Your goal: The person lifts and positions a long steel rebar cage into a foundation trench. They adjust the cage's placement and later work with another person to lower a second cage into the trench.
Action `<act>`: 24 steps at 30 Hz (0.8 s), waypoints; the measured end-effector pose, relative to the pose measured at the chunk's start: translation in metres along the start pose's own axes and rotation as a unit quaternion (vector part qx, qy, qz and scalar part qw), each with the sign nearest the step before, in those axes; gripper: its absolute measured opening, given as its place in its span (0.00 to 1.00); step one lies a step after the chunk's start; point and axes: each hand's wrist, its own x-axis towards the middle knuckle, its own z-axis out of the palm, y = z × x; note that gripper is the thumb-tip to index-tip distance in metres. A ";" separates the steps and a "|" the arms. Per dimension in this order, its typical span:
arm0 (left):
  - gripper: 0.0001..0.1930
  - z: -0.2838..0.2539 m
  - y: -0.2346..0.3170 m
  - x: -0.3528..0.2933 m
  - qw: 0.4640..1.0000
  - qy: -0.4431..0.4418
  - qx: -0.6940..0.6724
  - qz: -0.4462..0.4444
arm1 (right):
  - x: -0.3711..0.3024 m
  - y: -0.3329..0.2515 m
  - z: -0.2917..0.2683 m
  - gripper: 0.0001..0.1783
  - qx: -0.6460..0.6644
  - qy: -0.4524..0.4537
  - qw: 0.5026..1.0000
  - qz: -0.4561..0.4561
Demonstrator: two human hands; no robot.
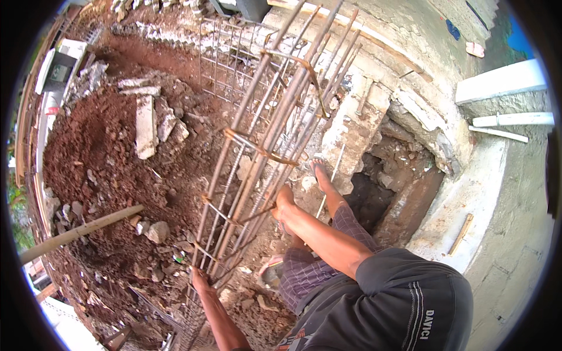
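A long rusty rebar cage with square stirrups leans from the lower left up to the far right over broken ground. My left hand grips a bar at the cage's lower end. My right hand is closed around a bar and stirrup at the cage's mid-height. My bare foot stands on rubble beside the cage, and my checked shorts and dark shirt fill the lower right.
A deep pit opens to the right of my foot, rimmed by broken concrete. Red soil with concrete chunks lies left. A wooden pole slants at left; another rebar mesh stands behind. White pipes lie right.
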 end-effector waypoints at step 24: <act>0.26 0.030 -0.009 -0.006 0.981 0.072 0.121 0.133 | -0.142 -0.240 -0.026 0.13 -0.652 -0.088 0.595 -0.462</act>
